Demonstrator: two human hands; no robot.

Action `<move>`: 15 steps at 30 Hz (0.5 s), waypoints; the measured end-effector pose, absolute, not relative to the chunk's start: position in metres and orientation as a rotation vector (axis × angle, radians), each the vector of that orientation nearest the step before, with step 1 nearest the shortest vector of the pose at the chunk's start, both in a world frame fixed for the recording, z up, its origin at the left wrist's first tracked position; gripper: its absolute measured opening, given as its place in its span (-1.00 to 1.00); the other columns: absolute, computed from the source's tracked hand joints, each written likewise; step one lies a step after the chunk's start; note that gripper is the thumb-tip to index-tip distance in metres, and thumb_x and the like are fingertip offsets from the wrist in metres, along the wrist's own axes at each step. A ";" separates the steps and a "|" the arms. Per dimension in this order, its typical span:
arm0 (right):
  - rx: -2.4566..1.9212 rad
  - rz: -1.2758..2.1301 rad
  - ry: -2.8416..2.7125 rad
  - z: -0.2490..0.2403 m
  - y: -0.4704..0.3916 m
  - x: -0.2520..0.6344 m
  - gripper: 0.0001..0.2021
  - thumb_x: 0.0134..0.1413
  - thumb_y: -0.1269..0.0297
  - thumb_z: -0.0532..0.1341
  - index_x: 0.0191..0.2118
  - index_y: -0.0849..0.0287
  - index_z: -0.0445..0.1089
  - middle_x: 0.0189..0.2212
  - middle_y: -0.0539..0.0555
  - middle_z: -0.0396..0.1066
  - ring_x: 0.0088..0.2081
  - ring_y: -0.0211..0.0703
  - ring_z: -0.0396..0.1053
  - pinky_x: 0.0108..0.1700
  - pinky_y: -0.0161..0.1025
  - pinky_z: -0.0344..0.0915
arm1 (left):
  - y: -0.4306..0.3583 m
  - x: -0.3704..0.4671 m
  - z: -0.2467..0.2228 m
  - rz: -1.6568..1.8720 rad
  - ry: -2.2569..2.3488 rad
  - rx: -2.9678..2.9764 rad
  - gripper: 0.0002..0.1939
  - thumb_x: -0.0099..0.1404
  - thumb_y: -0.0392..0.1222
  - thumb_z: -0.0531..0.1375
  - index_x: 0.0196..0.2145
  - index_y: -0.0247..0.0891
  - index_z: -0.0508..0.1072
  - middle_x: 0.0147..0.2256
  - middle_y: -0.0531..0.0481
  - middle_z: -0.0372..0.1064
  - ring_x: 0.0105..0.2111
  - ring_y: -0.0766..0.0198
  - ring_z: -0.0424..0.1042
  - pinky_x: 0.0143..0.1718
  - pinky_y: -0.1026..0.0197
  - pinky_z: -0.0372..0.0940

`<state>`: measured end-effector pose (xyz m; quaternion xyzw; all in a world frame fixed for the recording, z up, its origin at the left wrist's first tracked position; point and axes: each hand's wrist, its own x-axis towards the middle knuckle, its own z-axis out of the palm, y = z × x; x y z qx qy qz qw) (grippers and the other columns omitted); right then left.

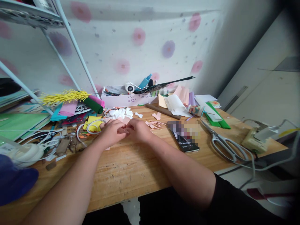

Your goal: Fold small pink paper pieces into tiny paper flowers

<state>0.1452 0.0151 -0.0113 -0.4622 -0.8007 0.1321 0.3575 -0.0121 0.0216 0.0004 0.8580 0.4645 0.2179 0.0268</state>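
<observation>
Evidently, close fingertip work is in hand: the bare left hand (pixel 112 132) and the bare right hand (pixel 140 131) meet over the light-brown wooden table (pixel 122 178), fingers curled inward and tips brought together. Whether either hand is pinching something I cannot tell, since the knuckles hide the spot between the 2 sets of fingertips.

The likeliest material is pale pink paper. A flat pale pink paper piece (pixel 122 119) shows just behind the hands, and a loose scatter of small, narrow pale pink paper strips (pixel 154 125) lies just beside the right hand. A heap of white, petal-like scraps (pixel 123 112) sits behind the hands.

My reading is that a small part is being handled by both hands at once. Such a move calls for a light, steady grip and both wrists held low, as thin paper would crease easily. The large silver-grey metal scissors (pixel 215 135) lie well apart, beyond the flat black phone (pixel 187 147), untouched.
</observation>
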 end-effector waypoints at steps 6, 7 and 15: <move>-1.205 0.277 -2.090 -0.013 0.017 0.145 -0.94 -0.14 0.36 0.11 -0.49 0.21 0.31 -0.50 -0.02 0.25 -0.48 -0.34 0.15 -0.46 -0.41 0.02 | 0.026 -0.017 -0.001 0.623 1.297 2.666 -0.83 0.10 -0.22 0.02 -0.47 -0.17 0.40 -0.33 0.05 0.36 -0.22 0.23 0.22 -0.18 0.17 0.05; -1.205 0.277 -2.092 -0.014 0.017 0.145 -0.93 -0.13 0.35 0.11 -0.49 0.21 0.31 -0.50 -0.02 0.25 -0.48 -0.34 0.16 -0.46 -0.41 0.02 | 0.026 -0.017 -0.001 0.617 1.311 2.668 -0.84 0.09 -0.23 0.03 -0.51 -0.18 0.39 -0.36 0.05 0.36 -0.24 0.23 0.23 -0.20 0.18 0.06; -1.196 0.379 -2.065 -0.010 0.012 0.142 -0.92 -0.12 0.33 0.12 -0.48 0.21 0.32 -0.50 -0.02 0.28 -0.47 -0.35 0.18 -0.45 -0.42 0.04 | 0.018 -0.007 0.004 0.762 1.633 2.587 -0.88 -0.05 -0.23 0.12 -0.66 -0.24 0.24 -0.49 0.03 0.29 -0.36 0.21 0.21 -0.35 0.20 0.05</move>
